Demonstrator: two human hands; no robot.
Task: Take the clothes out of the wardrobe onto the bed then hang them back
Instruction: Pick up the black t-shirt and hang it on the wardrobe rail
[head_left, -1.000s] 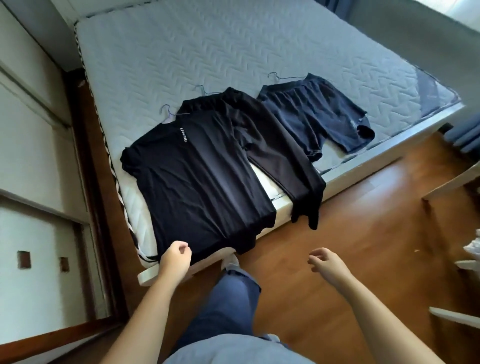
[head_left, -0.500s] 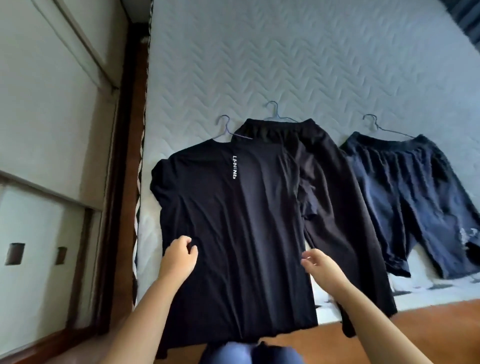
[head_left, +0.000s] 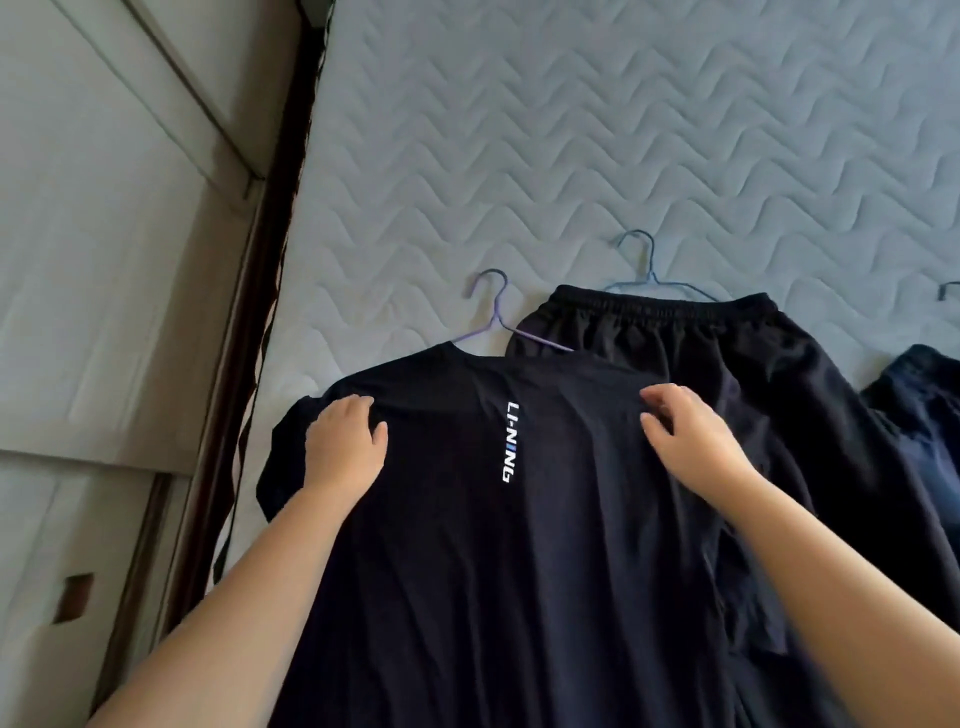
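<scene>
Half a second ago your hands sat at the sides of the black T-shirt (head_left: 493, 571), about halfway down it. Now both are up at its shoulders, and the view is closer in, so the floor and the foot edge of the bed (head_left: 571, 130) no longer show.

Your left hand (head_left: 345, 447) lies on the shirt's left shoulder with the thumb spread flat. Its fingers bend down over the seam and the tips are hidden, so you cannot tell whether it grips the cloth or only presses it. Your right hand (head_left: 685, 441) is on the right shoulder, fingers bent, thumb and fingertips nipping the fabric, which creases beneath them.

The shirt lies flat along the bed's left edge, beside the wardrobe doors (head_left: 104, 208), on the purple hanger (head_left: 493, 306), whose hook pokes out of the collar. The clothes lie as before.

The shirt's hem runs out of the bottom of the frame. Its right side overlaps the black trousers (head_left: 727, 353), whose blue hanger (head_left: 644, 265) shows above the waistband. The navy shorts (head_left: 924, 405) are cut off at the right edge, with only a sliver of their hanger hook (head_left: 950, 291) visible.
</scene>
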